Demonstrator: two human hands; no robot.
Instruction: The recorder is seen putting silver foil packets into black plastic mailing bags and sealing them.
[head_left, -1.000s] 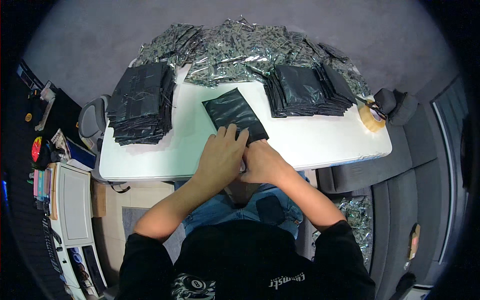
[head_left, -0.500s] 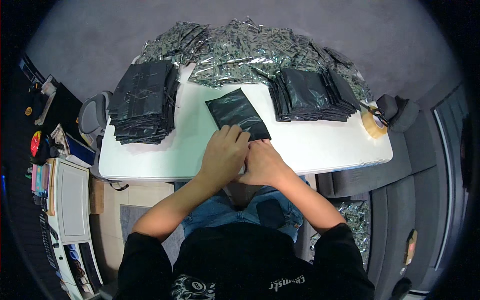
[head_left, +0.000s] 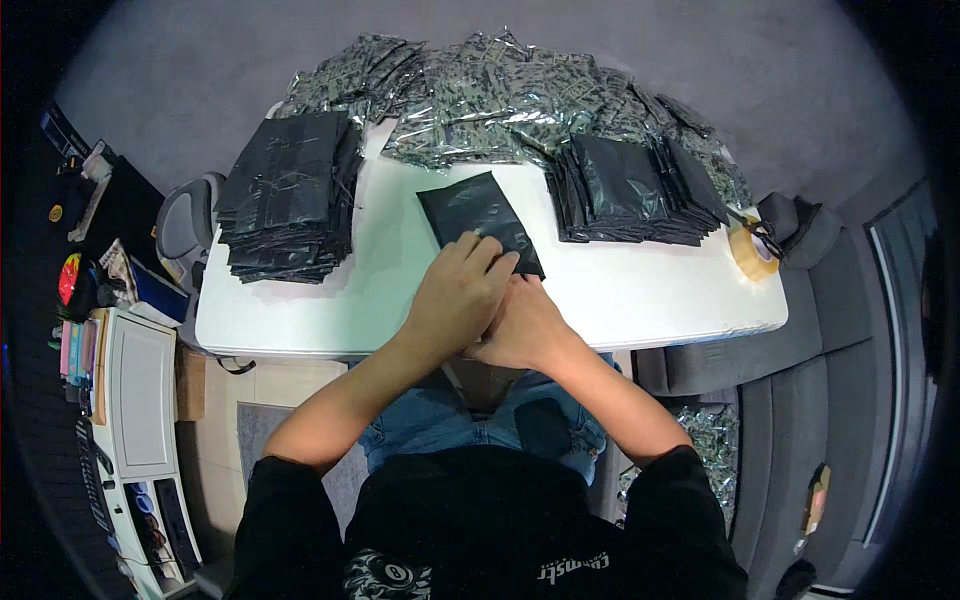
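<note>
A black plastic mailing bag (head_left: 472,205) lies at a slant on the white table, straight in front of me. My left hand (head_left: 462,283) is on its near part, fingers bent and bunched against the plastic. Close beside it, partly overlapped, my right hand (head_left: 523,322) is closed at the bag's near corner, its fingertips mostly hidden. The near edge of the bag is covered by both hands, so I cannot see any opening or contents.
A tall stack of black bags (head_left: 290,190) stands at the left, with more black bags (head_left: 620,185) at the right. Shiny camouflage-patterned clear packets (head_left: 480,100) are heaped along the far edge. A tape roll (head_left: 752,252) and scissors (head_left: 765,235) lie at the right corner of the table (head_left: 390,270).
My left hand has shifted slightly right and up over the bag, its fingers now more spread along the plastic. The right hand stays at the near corner.
</note>
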